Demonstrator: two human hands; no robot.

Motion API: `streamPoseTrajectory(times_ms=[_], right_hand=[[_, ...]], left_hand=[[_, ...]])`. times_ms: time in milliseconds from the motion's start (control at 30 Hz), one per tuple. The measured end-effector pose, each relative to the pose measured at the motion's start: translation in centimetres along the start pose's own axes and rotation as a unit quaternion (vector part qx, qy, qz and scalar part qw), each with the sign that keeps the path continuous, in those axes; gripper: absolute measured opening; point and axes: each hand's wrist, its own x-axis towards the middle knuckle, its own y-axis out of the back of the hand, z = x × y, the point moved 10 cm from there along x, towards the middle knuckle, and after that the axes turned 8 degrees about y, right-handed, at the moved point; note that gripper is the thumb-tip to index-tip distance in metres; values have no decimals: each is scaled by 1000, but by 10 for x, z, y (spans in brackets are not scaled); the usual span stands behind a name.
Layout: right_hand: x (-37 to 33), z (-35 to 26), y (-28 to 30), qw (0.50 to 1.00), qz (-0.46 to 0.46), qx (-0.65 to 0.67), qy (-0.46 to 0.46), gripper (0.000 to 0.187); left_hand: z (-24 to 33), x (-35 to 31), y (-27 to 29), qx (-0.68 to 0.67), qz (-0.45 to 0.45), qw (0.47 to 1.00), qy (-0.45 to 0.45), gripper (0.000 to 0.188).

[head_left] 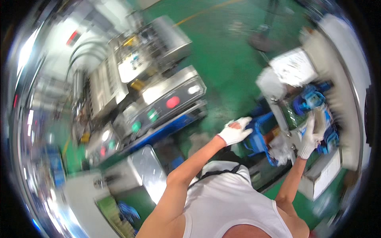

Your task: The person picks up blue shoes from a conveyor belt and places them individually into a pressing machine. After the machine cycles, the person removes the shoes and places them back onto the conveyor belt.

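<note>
My left hand (237,131), in a white glove with bare skin showing near the fingers, is stretched out with its fingers apart and nothing in it. It hovers beside a blue plastic basket (256,139), which contains crumpled clear plastic (281,150) and something brownish. Farther right, my gloved right hand (311,139) is over the bench, its fingers against a pale tan, block-shaped piece (319,122) that it appears to grip. Shiny blue wrapped items (308,100) lie around that hand; motion blur hides their exact kind.
At left stands a metal machine with a control panel (183,92) bearing red and green buttons. White sheets (293,67) lie at the bench's far end. A white carton (324,175) is near my right forearm. A round-based stand (260,41) rises from the green floor (224,59).
</note>
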Motion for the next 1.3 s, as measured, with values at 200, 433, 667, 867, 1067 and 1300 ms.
streamPoseTrajectory(times_ms=[200,433,667,867,1067,1300], right_hand=[[-246,27,-270,795,-559,123,-201,47],[-456,-38,-349,594,-803,-21,-43,52],[-527,-81,-371,446,-830,-244,228,62],[-594,-157,-375,339,-826,-280,352,59],[-715,-229,-377,251,-827,-170,474,57],[-840,-293,-289,157,-880,64,444,67]], left_hand=[[-346,-420,63,-19,261,794,548,51],[-339,-911,-173,-173,653,292,677,38],[-226,-945,-373,-238,581,-58,776,91],[-284,-1022,-374,-174,621,37,763,63],[-294,-1052,-345,-135,608,144,769,34],[-279,-943,-205,-35,719,329,611,18]])
